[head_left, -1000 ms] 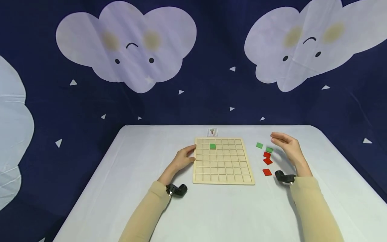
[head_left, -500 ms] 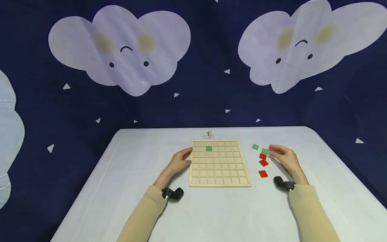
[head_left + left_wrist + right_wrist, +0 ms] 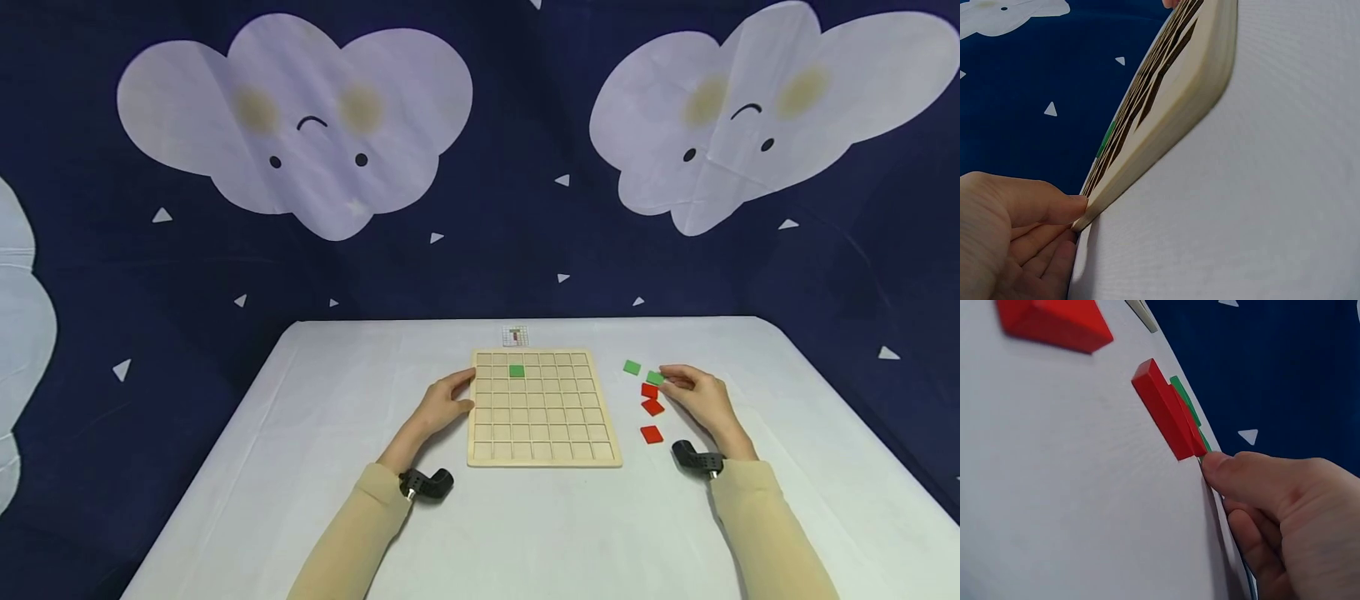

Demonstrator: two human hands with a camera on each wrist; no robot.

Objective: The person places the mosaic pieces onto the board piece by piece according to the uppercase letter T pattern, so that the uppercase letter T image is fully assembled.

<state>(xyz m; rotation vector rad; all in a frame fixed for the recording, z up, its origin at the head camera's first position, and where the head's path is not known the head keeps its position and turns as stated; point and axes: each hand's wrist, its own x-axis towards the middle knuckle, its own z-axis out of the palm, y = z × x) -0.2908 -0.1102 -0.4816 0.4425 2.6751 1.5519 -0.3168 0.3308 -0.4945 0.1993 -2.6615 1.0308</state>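
In the head view a wooden grid board (image 3: 545, 458) lies on the table, with one green square tile (image 3: 517, 372) in its top row. My left hand (image 3: 438, 406) touches the board's left edge, thumb and fingers spread along it. The left wrist view has the thumb (image 3: 1063, 209) against that edge. My right hand (image 3: 702, 397) pinches the right end of another green tile (image 3: 655, 377) between thumb and fingers. In the right wrist view that tile is mostly hidden behind red tiles (image 3: 1163, 409). A further green tile (image 3: 632, 367) lies just left of it.
Three red tiles lie nearer me: an upper one (image 3: 649, 390), a middle one (image 3: 652, 407) and a lower one (image 3: 652, 435). A small printed grid card (image 3: 515, 336) sits behind the board. Dark blue cloth with clouds hangs behind the white table (image 3: 540, 533).
My right hand has come down and leftward from above the table to the green tile, its fingers closing at the tile. My left hand keeps its place on the board's edge.
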